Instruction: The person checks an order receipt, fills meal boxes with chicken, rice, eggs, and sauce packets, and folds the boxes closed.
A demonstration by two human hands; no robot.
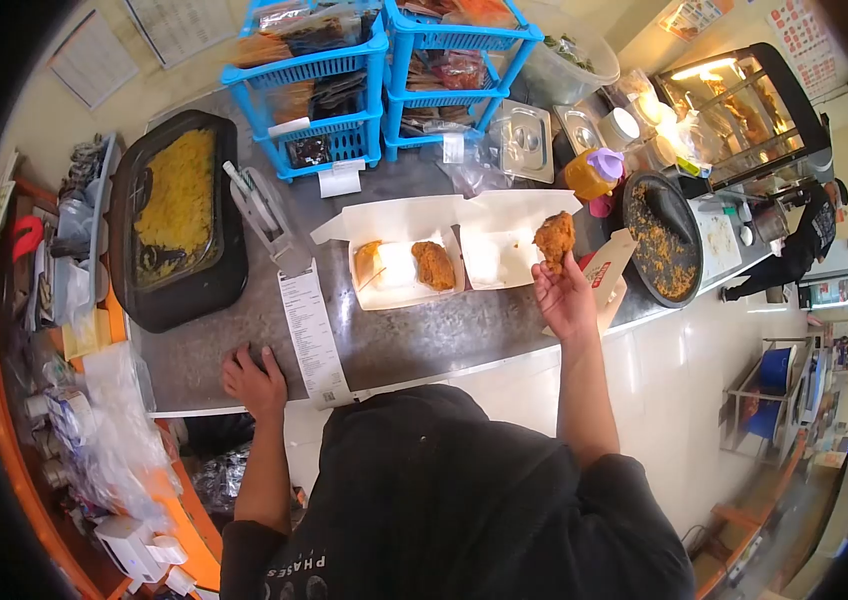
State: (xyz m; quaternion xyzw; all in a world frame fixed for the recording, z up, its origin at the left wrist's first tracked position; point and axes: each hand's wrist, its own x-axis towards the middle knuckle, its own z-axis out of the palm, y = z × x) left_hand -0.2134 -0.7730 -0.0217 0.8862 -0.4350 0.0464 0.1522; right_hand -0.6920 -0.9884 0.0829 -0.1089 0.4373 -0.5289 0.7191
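My right hand (566, 298) is closed on a piece of fried chicken (554, 240), held over the right edge of an open white box (499, 245). Beside it on the left, a second open box (394, 220) holds another chicken piece (433, 265) and a smaller yellowish item (368, 262). My left hand (254, 378) rests on the counter's front edge with its fingers apart and nothing in it. Between that hand and the boxes lies a long printed receipt (312, 330).
Blue tiered racks (309, 70) with packets stand behind the boxes. A black tray of yellow food (179, 220) sits left, a round pan (662, 240) right. A lit display case (734, 110) and another person (812, 235) are farther right.
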